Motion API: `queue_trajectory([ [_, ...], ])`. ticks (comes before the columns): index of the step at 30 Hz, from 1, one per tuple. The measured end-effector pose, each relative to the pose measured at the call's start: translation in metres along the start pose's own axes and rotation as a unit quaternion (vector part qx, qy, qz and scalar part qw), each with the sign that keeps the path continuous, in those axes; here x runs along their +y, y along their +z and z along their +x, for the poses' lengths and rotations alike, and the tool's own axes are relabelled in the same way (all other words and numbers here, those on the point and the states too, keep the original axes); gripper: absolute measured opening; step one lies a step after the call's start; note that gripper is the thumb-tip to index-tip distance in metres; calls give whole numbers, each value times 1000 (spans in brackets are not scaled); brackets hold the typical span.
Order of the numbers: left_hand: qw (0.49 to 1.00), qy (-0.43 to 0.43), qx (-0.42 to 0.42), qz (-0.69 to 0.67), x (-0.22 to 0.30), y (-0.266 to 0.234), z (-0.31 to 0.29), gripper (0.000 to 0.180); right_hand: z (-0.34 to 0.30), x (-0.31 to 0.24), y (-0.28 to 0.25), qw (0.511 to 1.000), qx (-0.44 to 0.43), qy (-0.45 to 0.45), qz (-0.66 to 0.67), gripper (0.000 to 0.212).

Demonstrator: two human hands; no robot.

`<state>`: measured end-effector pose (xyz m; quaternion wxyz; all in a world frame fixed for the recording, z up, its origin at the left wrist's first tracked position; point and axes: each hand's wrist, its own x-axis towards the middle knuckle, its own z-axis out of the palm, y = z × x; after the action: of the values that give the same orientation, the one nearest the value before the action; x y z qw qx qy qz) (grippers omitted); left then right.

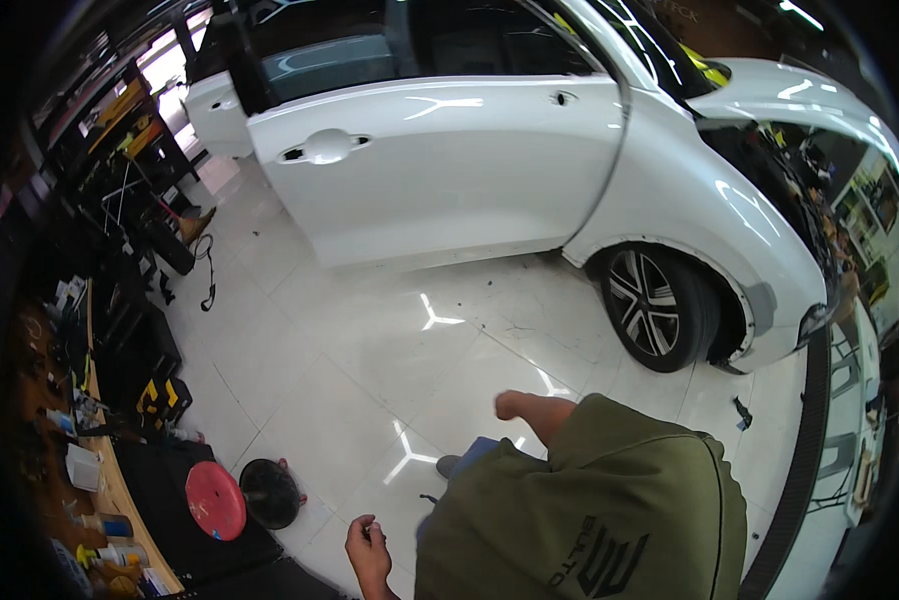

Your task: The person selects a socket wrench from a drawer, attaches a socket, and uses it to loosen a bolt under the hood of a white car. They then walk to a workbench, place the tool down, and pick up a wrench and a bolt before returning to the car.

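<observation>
Free tiled floor (339,340) beside white car (449,190); leftward obstacle, red disc (215,500), perhaps a stool.

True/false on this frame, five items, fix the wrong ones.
1. The car is white. True.
2. The front wheel is off the car. False: the front wheel sits in its arch.
3. The left hand touches the car's side door. False: the left hand is apart from the side door, near the lower edge.
4. The shirt is olive green. True.
5. The floor is dark carpet. False: the floor is pale, glossy tile.
</observation>
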<state>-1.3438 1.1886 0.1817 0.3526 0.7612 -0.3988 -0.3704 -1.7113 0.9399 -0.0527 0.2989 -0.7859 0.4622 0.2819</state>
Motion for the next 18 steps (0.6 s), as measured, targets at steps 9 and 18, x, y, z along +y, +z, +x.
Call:
queue_trajectory([
  [9, 998, -43, 3, -56, -63, -172, 231, 18, 173, -269, -268, 938, 256, -87, 215, 28],
  [18, 991, 99, -43, 74, -78, -375, 444, 25, 297, -415, -304, 992, 57, -71, 89, 33],
])
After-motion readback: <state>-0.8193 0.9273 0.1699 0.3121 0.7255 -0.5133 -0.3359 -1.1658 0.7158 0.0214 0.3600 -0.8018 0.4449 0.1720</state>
